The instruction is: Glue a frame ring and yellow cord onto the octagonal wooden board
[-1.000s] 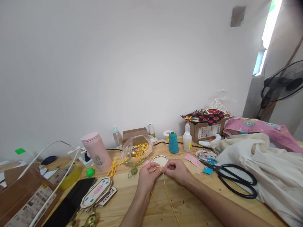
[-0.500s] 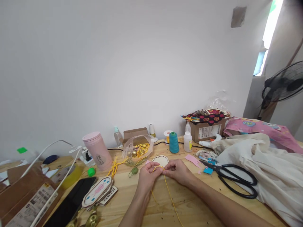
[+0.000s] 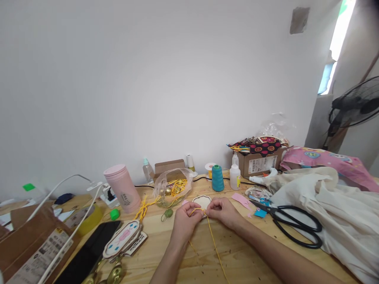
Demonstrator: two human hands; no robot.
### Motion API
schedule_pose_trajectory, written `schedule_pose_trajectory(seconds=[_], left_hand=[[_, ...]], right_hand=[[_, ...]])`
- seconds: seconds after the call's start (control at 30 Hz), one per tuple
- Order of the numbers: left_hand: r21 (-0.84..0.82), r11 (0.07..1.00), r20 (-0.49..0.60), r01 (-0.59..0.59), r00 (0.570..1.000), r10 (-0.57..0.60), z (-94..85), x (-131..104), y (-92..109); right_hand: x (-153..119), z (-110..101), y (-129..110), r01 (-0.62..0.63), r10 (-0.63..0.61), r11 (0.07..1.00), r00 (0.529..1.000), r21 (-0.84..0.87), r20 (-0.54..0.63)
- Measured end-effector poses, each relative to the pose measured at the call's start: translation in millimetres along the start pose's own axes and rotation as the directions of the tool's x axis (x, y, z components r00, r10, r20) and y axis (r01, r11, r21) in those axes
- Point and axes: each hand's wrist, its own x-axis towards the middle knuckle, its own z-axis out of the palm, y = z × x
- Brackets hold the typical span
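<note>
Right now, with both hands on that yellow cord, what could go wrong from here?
Two risks stand out. The yellow cord is pinched only at the fingertips of the left hand and right hand, with a loose end trailing toward the near side, so the small loop might slip or pull uneven. The black scissors lie with their handles against the white cloth; tugging the cloth could drag them.
</note>
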Motion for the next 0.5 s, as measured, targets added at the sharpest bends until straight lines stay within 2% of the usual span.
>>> schedule_pose_trajectory(seconds=[0.1, 0.23, 0.3, 0.37, 0.43, 0.5], left_hand=[[0.024, 1.000, -0.006, 0.020, 1.000, -0.020, 0.7, -1.1, 2.1], [0.039, 0.999, -0.025, 0.033, 0.999, -0.032, -3.1, 1.1, 1.2], [0.043, 0.999, -0.036, 0.033, 0.999, -0.032, -6.0, 2.5, 0.0], [0.045, 0.999, -0.046, 0.029, 0.999, -0.027, -8.3, 3.0, -0.3], [0.046, 0.999, -0.056, 0.028, 0.998, -0.025, -9.6, 2.5, 0.6], [0.046, 0.998, -0.063, 0.031, 0.998, -0.028, -10.2, 1.9, 2.3]], right_hand=[[-0.4, -2.1, -0.6, -0.031, 0.031, 0.997, 0.999, 0.065, 0.009], [-2.3, -11.8, -7.9, -0.143, 0.123, 0.966, 0.987, 0.214, 0.106], [-5.6, -24.7, -20.1, -0.141, 0.085, 0.926, 0.982, 0.351, 0.171], [-13.5, -47.4, -37.2, -0.076, -0.037, 0.891, 0.970, 0.448, 0.239], [-28.0, -81.5, -54.7, 0.094, -0.209, 0.872, 0.959, 0.480, 0.192], [-48.3, -123.7, -68.9, 0.257, -0.312, 0.886, 0.946, 0.387, 0.087]])
